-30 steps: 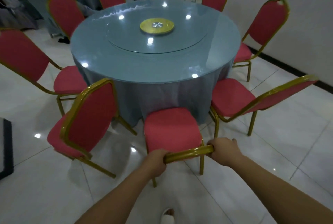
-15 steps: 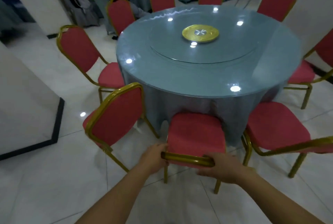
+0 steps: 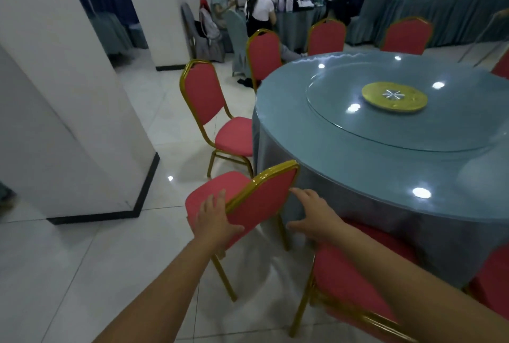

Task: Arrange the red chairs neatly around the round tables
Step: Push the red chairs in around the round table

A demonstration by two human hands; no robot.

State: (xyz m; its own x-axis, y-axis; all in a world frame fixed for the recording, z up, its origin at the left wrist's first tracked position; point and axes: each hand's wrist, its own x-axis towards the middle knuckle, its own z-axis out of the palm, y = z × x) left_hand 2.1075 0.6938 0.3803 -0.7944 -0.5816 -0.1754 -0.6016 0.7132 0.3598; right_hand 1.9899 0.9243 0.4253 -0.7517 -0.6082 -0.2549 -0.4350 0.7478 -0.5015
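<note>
A round table with a blue-grey cloth and a glass turntable fills the right side. Red chairs with gold frames stand around it. The nearest one is turned at an angle, its backrest side-on to the table. My left hand rests on the left edge of that backrest, fingers straight over the gold frame and thumb on the red back. My right hand hovers open, fingers spread, beside the backrest's right edge. Another red chair stands under my right forearm, its seat towards the table.
A white pillar with a black base stands close on the left. More red chairs ring the table's far side. Two people sit at a cluttered table at the back. White tiled floor lies between pillar and chairs.
Both hands let go of the top rail of the chair in front and moved left to the neighbouring angled chair. The view swung left, and the pillar and back tables came into sight.
</note>
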